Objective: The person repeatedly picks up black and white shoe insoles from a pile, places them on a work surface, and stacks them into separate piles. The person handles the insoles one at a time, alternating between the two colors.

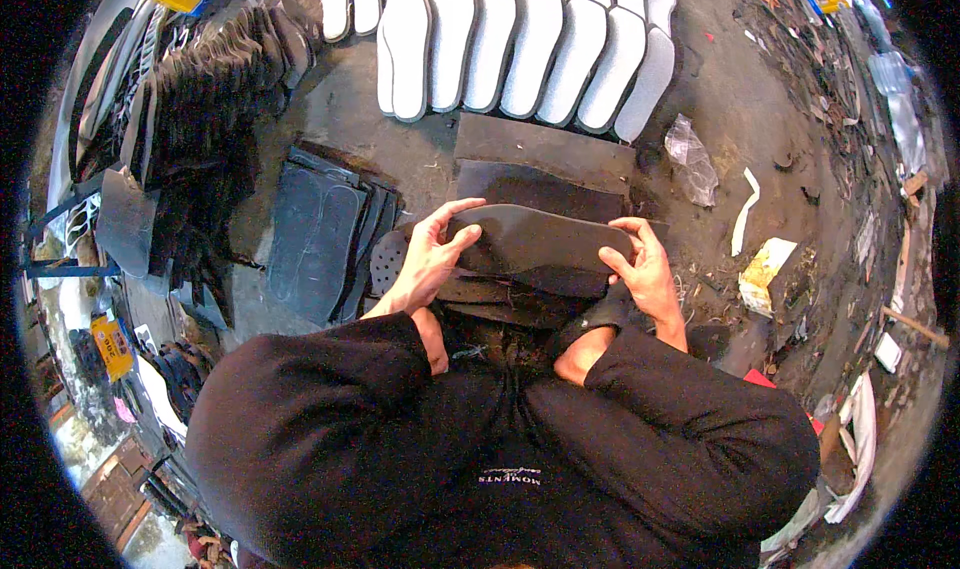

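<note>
A dark grey sole-shaped piece [545, 237] lies crosswise between my hands, low in front of me. My left hand [437, 252] grips its left end, thumb on the upper face and fingers along the far edge. At the other end, my right hand [643, 269] pinches it between thumb and fingers. More dark sole-shaped pieces [500, 299] show just below it. Beyond it lie flat dark sheets [545, 154]. Farther off stand rows of white insoles [530, 49] with dark edges.
Blue-grey sheets [315, 229] with sole outlines are piled at the left. Beyond them, many dark sole pieces [205, 99] stand stacked close together. On the right, a clear plastic scrap [690, 159], a white strip [745, 209] and a yellow-white wrapper [767, 274] litter the floor.
</note>
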Tool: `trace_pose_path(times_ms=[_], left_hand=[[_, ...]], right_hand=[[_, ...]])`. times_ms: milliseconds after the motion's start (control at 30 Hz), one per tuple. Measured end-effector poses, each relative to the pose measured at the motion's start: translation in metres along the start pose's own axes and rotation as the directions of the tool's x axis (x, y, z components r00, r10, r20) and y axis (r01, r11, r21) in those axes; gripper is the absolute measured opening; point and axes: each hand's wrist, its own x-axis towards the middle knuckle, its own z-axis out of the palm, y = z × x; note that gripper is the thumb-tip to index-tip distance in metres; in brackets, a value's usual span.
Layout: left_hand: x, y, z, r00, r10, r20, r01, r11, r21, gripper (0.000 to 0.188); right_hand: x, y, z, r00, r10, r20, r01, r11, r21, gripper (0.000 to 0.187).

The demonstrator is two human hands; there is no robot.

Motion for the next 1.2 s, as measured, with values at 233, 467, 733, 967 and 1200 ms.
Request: trace_pose_path(times_ms=[233, 467, 733, 967, 1200], left_hand=[[0.016, -0.029, -0.008, 0.979, 0.004, -0.203, -0.037, 0.986, -0.161, 0.046], [0.024, -0.021, -0.001, 0.914, 0.223, -0.34, -0.109, 0.94, 0.323, 0.044], [0.029, -0.035, -0.005, 0.912, 0.406, -0.055, -0.264, 0.686, 0.678, 0.09], [0.023, -0.013, -0.003, 0.851, 0.483, -0.208, -0.274, 0.745, 0.609, 0.083], [0.02, -0.019, -0.003, 0.95, 0.132, -0.284, -0.135, 0.991, 0.01, 0.047]], right_hand=[[0.014, 0.03, 0.021, 0.946, -0.194, -0.259, 0.241, 0.956, 0.167, 0.048], [0.013, 0.05, 0.01, 0.945, -0.232, -0.232, 0.297, 0.906, 0.303, 0.041], [0.009, 0.036, -0.007, 0.92, -0.277, -0.277, 0.371, 0.844, 0.388, 0.04], [0.0, 0.02, -0.021, 0.904, -0.189, -0.382, 0.361, 0.818, 0.449, 0.049], [0.011, 0.053, 0.023, 0.912, -0.11, -0.395, 0.215, 0.949, 0.232, 0.052]])
